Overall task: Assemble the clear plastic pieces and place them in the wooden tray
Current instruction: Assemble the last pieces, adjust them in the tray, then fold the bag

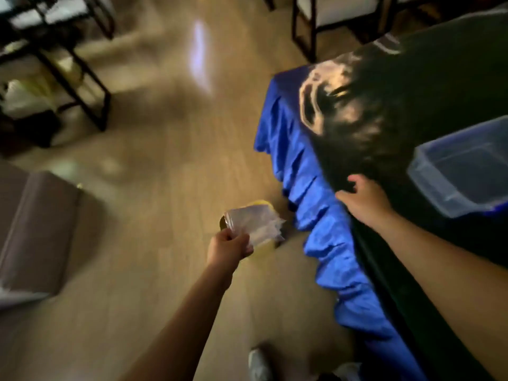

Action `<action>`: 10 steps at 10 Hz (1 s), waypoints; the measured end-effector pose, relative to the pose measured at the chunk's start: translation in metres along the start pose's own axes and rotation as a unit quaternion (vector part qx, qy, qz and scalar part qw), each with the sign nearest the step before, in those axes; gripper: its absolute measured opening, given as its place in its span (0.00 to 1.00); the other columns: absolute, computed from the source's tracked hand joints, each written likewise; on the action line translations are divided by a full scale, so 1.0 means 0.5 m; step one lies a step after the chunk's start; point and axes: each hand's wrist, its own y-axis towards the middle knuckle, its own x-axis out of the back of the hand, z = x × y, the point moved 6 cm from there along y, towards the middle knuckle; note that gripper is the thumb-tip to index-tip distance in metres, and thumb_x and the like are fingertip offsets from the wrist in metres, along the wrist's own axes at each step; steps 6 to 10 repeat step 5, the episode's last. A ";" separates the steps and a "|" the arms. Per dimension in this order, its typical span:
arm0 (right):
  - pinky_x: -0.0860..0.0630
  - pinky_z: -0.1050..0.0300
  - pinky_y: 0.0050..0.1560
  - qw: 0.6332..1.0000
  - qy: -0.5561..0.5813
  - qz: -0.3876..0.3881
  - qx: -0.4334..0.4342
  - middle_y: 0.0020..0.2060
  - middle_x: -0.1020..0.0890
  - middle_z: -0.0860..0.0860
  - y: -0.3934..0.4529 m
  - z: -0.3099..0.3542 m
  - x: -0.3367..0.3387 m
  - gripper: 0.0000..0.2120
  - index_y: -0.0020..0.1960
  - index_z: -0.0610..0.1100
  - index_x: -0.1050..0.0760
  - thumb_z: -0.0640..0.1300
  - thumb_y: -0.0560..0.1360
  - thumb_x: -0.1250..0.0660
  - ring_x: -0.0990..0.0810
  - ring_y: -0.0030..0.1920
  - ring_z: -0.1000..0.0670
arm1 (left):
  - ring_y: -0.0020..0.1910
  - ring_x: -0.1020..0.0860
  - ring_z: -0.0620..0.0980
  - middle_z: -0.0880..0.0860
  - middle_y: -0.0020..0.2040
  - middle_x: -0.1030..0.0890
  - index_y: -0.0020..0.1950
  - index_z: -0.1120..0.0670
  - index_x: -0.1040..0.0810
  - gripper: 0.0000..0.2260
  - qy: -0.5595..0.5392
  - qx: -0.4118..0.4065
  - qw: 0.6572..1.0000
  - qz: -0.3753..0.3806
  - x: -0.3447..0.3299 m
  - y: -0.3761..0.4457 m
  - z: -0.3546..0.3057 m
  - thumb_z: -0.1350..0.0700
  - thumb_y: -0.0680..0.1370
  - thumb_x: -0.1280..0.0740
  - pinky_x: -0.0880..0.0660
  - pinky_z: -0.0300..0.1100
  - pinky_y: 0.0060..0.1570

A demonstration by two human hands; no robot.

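Observation:
The frame is blurred by motion. My left hand is closed on a bunch of clear plastic pieces, held out over the wooden floor to the left of the table. My right hand rests with fingers spread on the edge of the dark cloth that covers the table, holding nothing. A clear plastic bin sits on the table to the right of that hand. No wooden tray is visible.
A blue tablecloth hangs in folds down the table's left side. A yellow-and-dark object lies on the floor under the plastic pieces. A grey box stands at left, dark-framed chairs at the back. My shoe shows below.

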 end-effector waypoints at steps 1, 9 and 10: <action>0.37 0.38 0.68 0.981 -0.182 -0.039 0.054 0.73 0.35 0.34 0.096 0.016 -0.069 0.47 0.76 0.45 0.40 0.61 0.66 0.25 0.36 0.70 0.32 | 0.37 0.21 0.52 0.59 0.43 0.20 0.51 0.63 0.22 0.04 0.007 0.026 0.997 -0.068 0.072 0.053 0.081 0.67 0.77 0.34 0.19 0.42 0.39; 0.31 0.25 0.57 0.932 -0.310 -0.158 0.101 0.67 0.34 0.35 0.193 -0.053 -0.120 0.41 0.72 0.54 0.45 0.59 0.63 0.33 0.30 0.58 0.24 | 0.50 0.18 0.59 0.59 0.54 0.17 0.62 0.59 0.23 0.15 0.193 0.070 0.973 -0.101 0.033 0.425 0.270 0.59 0.75 0.31 0.19 0.55 0.53; 0.31 0.25 0.57 0.932 -0.310 -0.158 0.101 0.67 0.34 0.35 0.193 -0.053 -0.120 0.41 0.72 0.54 0.45 0.59 0.63 0.33 0.30 0.58 0.24 | 0.50 0.18 0.59 0.59 0.54 0.17 0.62 0.59 0.23 0.15 0.193 0.070 0.973 -0.101 0.033 0.425 0.270 0.59 0.75 0.31 0.19 0.55 0.53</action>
